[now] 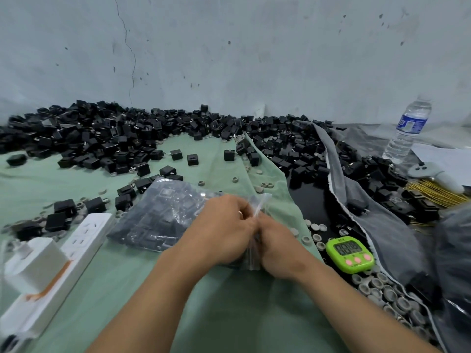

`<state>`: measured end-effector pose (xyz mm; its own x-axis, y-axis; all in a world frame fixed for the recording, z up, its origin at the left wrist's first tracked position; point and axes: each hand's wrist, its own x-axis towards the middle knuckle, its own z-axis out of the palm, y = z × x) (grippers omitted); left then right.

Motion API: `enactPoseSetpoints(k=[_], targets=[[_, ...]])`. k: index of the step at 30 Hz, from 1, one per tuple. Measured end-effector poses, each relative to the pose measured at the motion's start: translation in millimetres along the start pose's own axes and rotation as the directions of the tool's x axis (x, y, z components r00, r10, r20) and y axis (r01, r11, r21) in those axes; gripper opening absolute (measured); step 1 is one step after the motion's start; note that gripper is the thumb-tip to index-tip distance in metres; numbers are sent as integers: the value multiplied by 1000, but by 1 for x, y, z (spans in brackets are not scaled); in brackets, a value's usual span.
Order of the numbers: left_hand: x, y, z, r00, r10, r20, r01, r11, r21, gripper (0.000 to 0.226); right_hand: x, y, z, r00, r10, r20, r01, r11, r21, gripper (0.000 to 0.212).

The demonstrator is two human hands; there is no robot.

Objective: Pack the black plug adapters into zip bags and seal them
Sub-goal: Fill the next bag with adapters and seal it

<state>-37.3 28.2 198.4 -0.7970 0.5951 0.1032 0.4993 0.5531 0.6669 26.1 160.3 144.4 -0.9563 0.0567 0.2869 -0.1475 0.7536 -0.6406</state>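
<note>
Both hands (224,233) (277,248) pinch the filled zip bag's (163,215) edge.

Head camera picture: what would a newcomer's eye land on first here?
The heap of black plug adapters sprawled along the foot of the wall at the back. Then, in the middle, the left hand and right hand pinching the mouth of a zip bag stuffed with adapters. A bright green timer sits right of the hands.

Bare forearms (163,284); a ring (240,213) on the left hand (224,228).
</note>
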Motion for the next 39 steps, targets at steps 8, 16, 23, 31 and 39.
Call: enactPoseSetpoints(k=[8,16,23,31,39], targets=[[9,-41,-63,843,-251,-475,186,966,-181,15,-7,45,-76,813,369,-451,-442,895,-65,34],[11,-35,-27,998,-49,-38,53,992,118,16,-4,108,-126,712,635,-300,-691,555,-464,42],[13,-36,-24,997,-75,-14,76,955,285,24,-7,115,-133,690,599,-408,-722,615,-318,39],[-8,11,14,978,107,-180,-24,910,414,43,-15,37,-90,825,522,-215,-335,759,559,31],[2,5,23,981,-13,-196,94,908,409,18,-10,14,-60,798,468,381,-375,-110,921,27]])
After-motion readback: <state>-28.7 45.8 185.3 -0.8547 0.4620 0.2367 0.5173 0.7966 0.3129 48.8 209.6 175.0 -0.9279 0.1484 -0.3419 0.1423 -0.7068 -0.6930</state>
